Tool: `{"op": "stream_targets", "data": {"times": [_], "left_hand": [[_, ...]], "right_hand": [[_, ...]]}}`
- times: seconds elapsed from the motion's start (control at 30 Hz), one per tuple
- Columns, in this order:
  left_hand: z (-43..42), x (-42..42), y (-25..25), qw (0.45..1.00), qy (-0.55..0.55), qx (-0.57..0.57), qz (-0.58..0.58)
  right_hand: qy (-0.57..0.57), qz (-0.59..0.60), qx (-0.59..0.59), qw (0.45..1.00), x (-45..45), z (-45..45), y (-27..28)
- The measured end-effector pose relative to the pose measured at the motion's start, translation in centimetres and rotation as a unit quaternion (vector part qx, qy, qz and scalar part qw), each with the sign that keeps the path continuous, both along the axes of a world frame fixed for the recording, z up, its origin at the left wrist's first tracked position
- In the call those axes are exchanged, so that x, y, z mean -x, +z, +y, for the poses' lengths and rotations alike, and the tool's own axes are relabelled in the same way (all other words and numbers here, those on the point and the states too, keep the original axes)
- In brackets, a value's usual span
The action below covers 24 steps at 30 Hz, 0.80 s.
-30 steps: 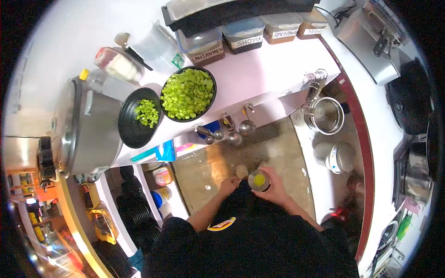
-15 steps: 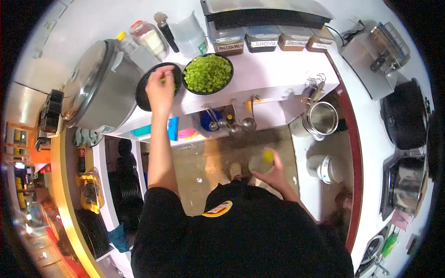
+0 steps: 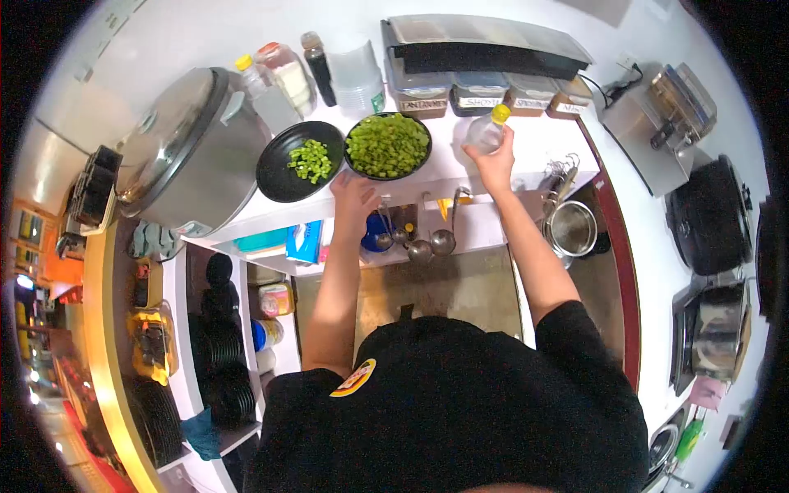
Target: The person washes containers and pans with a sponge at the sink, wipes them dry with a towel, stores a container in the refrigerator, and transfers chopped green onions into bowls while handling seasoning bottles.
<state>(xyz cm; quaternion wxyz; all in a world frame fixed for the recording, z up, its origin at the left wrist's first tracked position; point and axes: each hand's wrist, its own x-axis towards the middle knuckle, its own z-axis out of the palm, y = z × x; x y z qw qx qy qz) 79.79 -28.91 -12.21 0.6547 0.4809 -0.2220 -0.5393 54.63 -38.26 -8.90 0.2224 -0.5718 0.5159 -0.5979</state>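
Note:
My right hand point(image 3: 496, 160) is wrapped around a clear bottle point(image 3: 486, 133) with a yellow cap, held at the right part of the white counter. My left hand point(image 3: 353, 195) is at the counter's front edge, just below a black bowl point(image 3: 426, 160) heaped with chopped green vegetable point(image 3: 386, 144). Its fingers look spread and slightly blurred, with nothing seen in them. Beside that bowl, a shallow black dish point(image 3: 275, 168) has a small pile of chopped green pieces point(image 3: 311, 161) in it. Whether my left fingertips touch either rim, I cannot tell.
A large lidded pot point(image 3: 193, 148) stands at the left. Behind the bowls are bottles, stacked clear cups point(image 3: 355, 78) and labelled containers point(image 3: 481, 94). Ladles point(image 3: 442, 240) hang below the counter's front edge. Whisks point(image 3: 563, 172) and a steel pot point(image 3: 573, 228) are at the right.
My right hand has lifted the bottle from low near my body up to the counter. My left hand has left the shallow dish and moved right and down, uncovering the green pieces.

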Motion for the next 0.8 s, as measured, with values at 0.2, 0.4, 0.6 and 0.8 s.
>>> {"op": "stream_targets", "data": {"times": [0.2, 0.4, 0.6, 0.8], "left_hand": [[-2.0, -1.5, 1.3, 0.987, -0.129, -0.047, 0.079], [-2.5, -0.5, 2.7, 0.994, -0.087, -0.036, 0.064], [-3.2, 0.4, 3.3, 0.998, -0.029, -0.045, -0.013], [-2.2, 2.0, 5.5, 0.997, 0.004, -0.072, -0.028]], "right_hand": [[0.012, 0.031, -0.014, 0.999, -0.5, -4.3, -2.4], [-0.076, 0.024, -0.019, 0.997, -0.8, -3.5, -3.7], [0.257, -0.324, -0.23, 0.881, -5.3, 2.1, -3.9], [0.376, -0.44, -0.497, 0.646, -6.6, -2.1, 1.7]]}}
